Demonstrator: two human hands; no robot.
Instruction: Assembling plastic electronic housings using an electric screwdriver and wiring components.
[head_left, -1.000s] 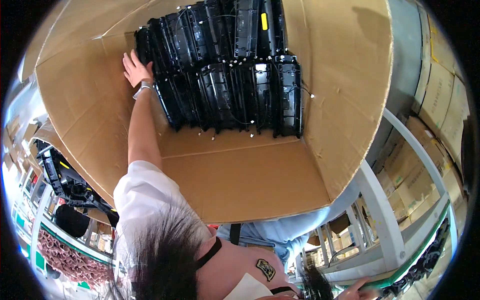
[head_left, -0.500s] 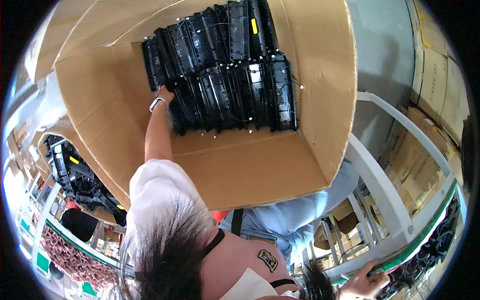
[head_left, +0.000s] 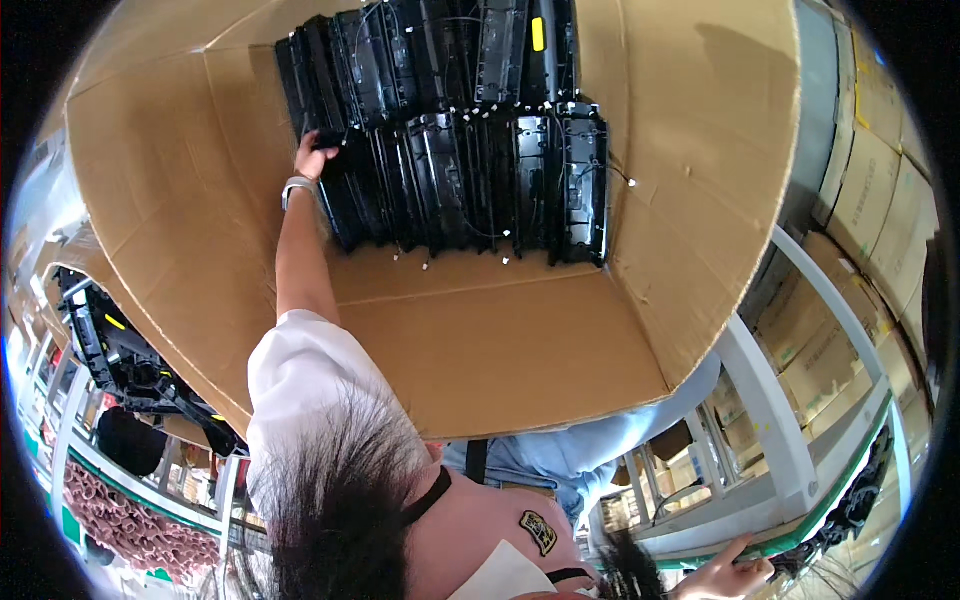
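Observation:
A large open cardboard box (head_left: 520,340) holds two rows of black plastic panels (head_left: 470,170) standing on edge, with thin wires and white clips. My left hand (head_left: 314,156), a watch on its wrist, reaches deep into the box. Its fingers curl around the leftmost black panel (head_left: 345,195) of the nearer row. My left arm in a white short sleeve (head_left: 300,370) runs up along the box's left wall. At the picture's lower edge my right hand (head_left: 735,577) shows only partly, fingers apart, holding nothing, beside a green-edged rail (head_left: 800,535).
Stacked cardboard cartons (head_left: 880,150) stand on grey metal shelving (head_left: 770,400) at the right. More black panels (head_left: 120,350) lie on a rack at the lower left, under the box flap. A light blue cloth (head_left: 590,450) hangs below the box's front edge.
My left hand has moved from the cardboard wall, left of the panels, onto the end panel of the nearer row and closed on it. The right hand has come into the lower edge.

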